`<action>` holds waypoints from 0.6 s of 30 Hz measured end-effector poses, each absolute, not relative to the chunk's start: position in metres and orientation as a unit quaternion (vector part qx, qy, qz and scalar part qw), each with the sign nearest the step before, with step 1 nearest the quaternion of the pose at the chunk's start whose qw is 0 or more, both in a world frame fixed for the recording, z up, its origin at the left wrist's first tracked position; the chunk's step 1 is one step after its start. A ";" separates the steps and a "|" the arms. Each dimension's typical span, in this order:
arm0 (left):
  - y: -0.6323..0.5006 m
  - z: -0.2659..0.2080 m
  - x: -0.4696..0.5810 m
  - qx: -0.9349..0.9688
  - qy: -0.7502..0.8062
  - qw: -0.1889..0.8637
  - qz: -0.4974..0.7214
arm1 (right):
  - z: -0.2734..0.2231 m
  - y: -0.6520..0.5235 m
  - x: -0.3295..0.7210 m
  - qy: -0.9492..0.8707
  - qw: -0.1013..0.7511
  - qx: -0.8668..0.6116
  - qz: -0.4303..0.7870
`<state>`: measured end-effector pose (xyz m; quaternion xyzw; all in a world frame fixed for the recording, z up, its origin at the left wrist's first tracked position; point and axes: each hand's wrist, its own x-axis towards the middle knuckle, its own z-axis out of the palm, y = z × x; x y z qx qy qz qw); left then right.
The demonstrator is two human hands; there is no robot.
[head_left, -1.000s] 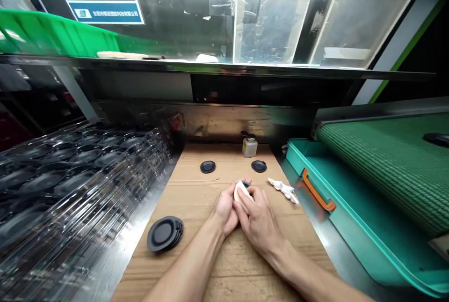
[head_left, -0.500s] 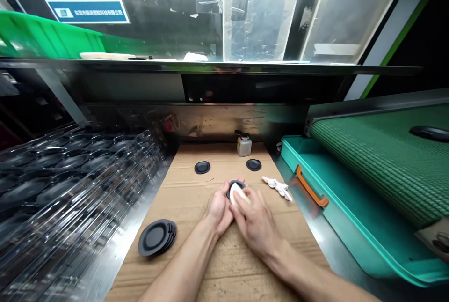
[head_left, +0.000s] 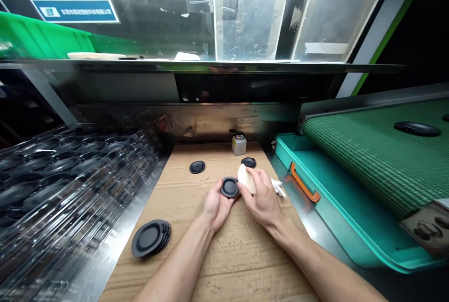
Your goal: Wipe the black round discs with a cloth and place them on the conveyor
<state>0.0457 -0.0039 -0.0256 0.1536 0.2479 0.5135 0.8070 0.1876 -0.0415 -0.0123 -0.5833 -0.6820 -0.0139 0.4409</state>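
Note:
My left hand (head_left: 216,206) holds a round black plastic lid (head_left: 229,187) face up, thumb at its rim and fingers beneath. Just right of it, my right hand (head_left: 261,194) pinches a white oval pad (head_left: 246,179), held a little apart from the lid's face. Behind the pad lies another black lid (head_left: 249,162), partly covered. A third lid (head_left: 197,167) rests farther left on the cardboard (head_left: 196,264). Near my left forearm leans a small stack of black lids (head_left: 150,238). A crumpled white cloth (head_left: 278,187) is half hidden by my right hand.
A small bottle (head_left: 239,144) with its cap flipped up stands at the cardboard's back edge. Clear trays (head_left: 70,208) with black parts are piled at left. On the right, a teal bin (head_left: 336,227) sits beside a green conveyor belt (head_left: 379,152) carrying black parts (head_left: 417,128).
My right hand has lifted the white pad off the lid and moved it right, uncovering the lid's face. On the belt, the black part has shifted and another shows at the edge.

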 end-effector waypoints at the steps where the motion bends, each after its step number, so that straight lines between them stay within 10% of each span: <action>1: -0.003 -0.026 0.046 0.155 0.249 0.805 0.516 | -0.010 -0.045 0.187 -0.693 0.439 -0.572 0.009; 18: -0.015 -0.020 0.054 0.251 0.261 0.783 0.506 | -0.004 -0.038 0.182 -0.630 0.437 -0.498 0.406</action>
